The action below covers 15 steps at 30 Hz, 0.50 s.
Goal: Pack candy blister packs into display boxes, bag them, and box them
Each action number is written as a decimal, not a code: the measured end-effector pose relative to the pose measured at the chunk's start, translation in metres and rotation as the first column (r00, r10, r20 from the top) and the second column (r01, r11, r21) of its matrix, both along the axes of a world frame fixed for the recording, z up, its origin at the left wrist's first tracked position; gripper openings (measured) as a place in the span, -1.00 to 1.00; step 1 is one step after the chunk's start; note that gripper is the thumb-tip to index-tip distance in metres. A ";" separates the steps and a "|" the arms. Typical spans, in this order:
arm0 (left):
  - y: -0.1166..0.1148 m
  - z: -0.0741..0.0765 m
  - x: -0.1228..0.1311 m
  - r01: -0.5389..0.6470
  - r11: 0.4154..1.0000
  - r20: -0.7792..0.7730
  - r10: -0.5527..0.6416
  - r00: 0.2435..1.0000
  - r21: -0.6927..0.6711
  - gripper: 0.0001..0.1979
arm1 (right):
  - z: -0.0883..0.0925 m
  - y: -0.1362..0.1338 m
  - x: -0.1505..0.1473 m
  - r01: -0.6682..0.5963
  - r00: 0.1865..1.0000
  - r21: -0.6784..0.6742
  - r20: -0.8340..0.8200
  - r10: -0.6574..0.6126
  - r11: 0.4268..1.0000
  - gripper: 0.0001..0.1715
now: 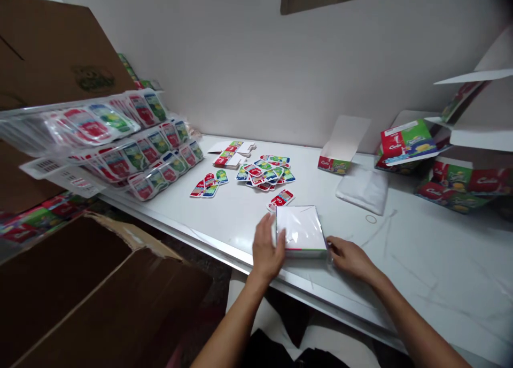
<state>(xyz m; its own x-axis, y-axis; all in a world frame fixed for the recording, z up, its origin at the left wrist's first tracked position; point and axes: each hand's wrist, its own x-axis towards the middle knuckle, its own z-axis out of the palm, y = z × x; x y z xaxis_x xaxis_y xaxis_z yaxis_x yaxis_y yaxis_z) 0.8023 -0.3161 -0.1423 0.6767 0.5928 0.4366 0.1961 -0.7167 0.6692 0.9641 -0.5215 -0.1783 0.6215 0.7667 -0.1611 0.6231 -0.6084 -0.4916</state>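
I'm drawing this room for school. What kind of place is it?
Probably a packing area: a box in clear plastic sits on the table, with rows of colourful packets and an open cardboard box nearby.

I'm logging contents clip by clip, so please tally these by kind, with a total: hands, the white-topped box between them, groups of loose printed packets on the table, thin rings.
Hands: 2 (left hand, right hand)
White-topped box: 1
Packet groups: 3 (large heap, small cluster, group nearest the box)
Thin ring: 1
Total: 7
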 end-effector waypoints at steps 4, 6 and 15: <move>-0.011 -0.004 0.006 0.271 0.958 -0.241 -0.242 0.940 0.094 -0.49 | 0.004 -0.014 0.029 0.210 0.969 -0.184 0.170 -0.179 0.960 -0.62; -0.009 -0.008 0.005 0.287 0.957 -0.264 -0.265 0.927 0.048 -0.46 | 0.009 -0.037 0.053 0.370 0.920 -0.241 0.230 -0.318 0.897 -0.54; -0.003 -0.011 0.020 0.171 0.946 -0.184 -0.227 0.956 -0.277 -0.37 | 0.038 0.022 0.004 0.386 0.888 0.237 0.168 -0.429 0.891 0.02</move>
<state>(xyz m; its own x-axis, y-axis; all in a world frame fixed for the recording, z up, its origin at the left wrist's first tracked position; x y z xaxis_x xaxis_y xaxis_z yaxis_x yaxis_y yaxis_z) 0.8222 -0.3192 -0.1536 0.8518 0.5092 0.1228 0.2239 -0.5659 0.7935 0.9686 -0.4996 -0.1407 0.8881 0.4402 0.1319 0.4416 -0.7382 -0.5099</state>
